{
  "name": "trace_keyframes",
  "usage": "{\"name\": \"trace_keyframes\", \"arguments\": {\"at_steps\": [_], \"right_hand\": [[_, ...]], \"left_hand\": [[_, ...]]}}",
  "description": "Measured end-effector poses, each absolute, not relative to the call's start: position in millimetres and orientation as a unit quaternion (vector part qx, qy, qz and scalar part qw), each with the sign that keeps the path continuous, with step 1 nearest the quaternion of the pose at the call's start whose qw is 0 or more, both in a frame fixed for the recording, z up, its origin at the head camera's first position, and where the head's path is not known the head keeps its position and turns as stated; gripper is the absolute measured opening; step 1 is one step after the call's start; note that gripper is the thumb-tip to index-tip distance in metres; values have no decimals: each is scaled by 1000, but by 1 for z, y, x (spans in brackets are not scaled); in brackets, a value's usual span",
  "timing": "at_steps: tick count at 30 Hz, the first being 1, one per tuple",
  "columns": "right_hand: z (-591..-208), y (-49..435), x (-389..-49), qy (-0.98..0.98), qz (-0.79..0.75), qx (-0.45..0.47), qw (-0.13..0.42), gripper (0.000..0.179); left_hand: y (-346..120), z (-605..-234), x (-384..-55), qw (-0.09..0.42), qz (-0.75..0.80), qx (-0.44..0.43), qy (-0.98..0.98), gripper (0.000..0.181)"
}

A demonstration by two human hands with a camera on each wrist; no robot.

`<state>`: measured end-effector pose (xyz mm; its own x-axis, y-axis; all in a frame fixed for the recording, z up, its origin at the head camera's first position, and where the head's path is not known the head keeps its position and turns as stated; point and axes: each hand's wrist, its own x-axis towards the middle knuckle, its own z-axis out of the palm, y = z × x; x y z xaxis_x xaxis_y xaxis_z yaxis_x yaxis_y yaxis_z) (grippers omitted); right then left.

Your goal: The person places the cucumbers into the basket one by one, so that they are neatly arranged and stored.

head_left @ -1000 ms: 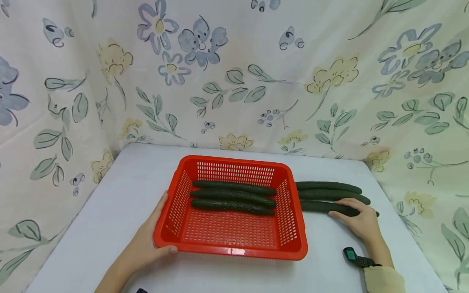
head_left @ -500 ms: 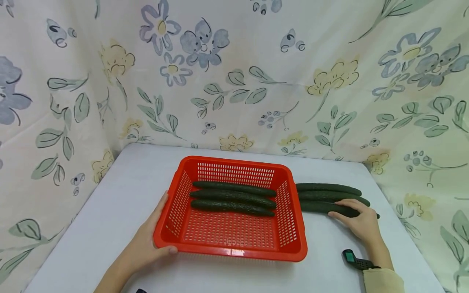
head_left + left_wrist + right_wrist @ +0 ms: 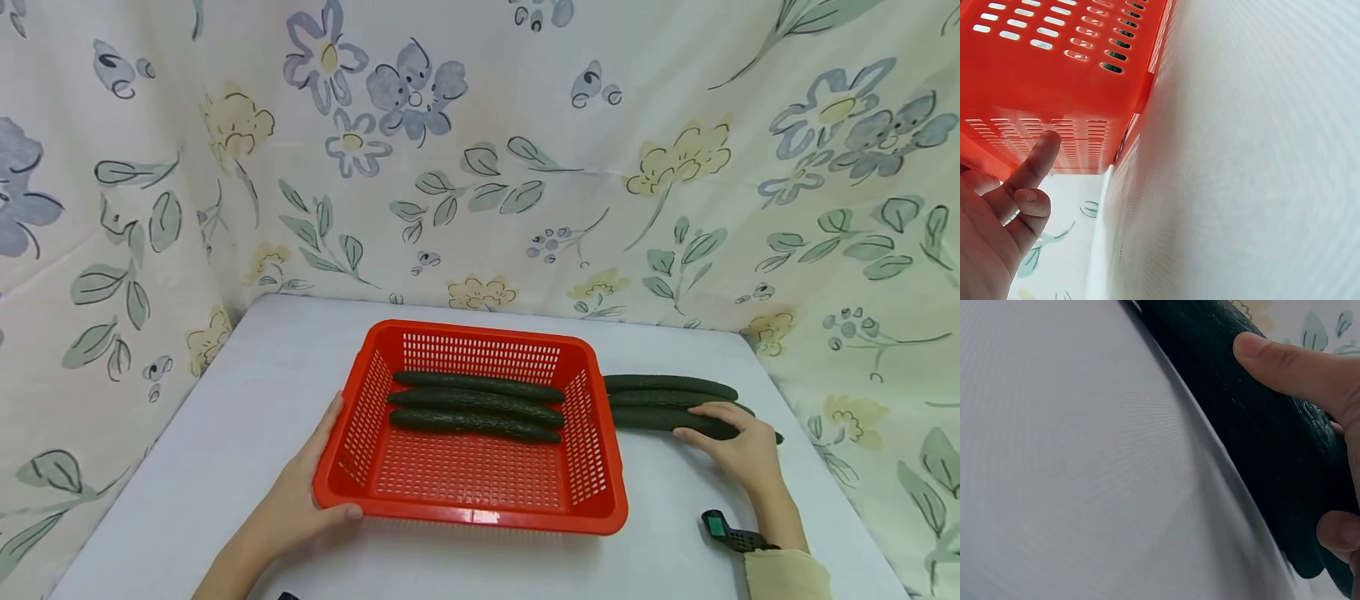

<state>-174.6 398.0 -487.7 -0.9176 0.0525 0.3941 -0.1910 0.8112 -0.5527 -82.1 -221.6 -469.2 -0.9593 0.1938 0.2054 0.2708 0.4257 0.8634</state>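
Observation:
A red plastic basket (image 3: 472,517) with slotted walls holds 3 dark green cucumbers (image 3: 476,423), side by side towards its far wall. My left hand (image 3: 300,508) holds the basket's near left corner, its thumb at the near rim and fingers along the left wall. In the left wrist view, the fingers (image 3: 1038,159) touch or lie close to the slotted wall. Right of the basket are 3 more cucumbers; my right hand (image 3: 738,450) grips the nearest cucumber (image 3: 652,418), seen closely in the right wrist view under the thumb (image 3: 1279,359). The basket hides their left ends.
The white table (image 3: 510,571) backs onto a floral curtain (image 3: 480,167), which also hangs at both sides. Two other loose cucumbers (image 3: 667,383) lie just behind the gripped one. A dark wrist device (image 3: 731,533) is on the right wrist.
The gripped cucumber has shifted slightly right and up in the head view, and the right hand with it. The left hand and the basket stay where they were.

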Motion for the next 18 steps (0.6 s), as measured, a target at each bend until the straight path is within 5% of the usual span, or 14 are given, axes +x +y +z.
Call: {"name": "trace_keyframes", "arguments": {"at_steps": [10, 18], "right_hand": [[-472, 400, -172, -904, 355, 24, 237, 36], [-458, 400, -170, -886, 383, -72, 249, 42]], "left_hand": [[-221, -472, -83, 36, -514, -129, -847, 131], [-221, -471, -83, 33, -519, -127, -845, 131]]}}
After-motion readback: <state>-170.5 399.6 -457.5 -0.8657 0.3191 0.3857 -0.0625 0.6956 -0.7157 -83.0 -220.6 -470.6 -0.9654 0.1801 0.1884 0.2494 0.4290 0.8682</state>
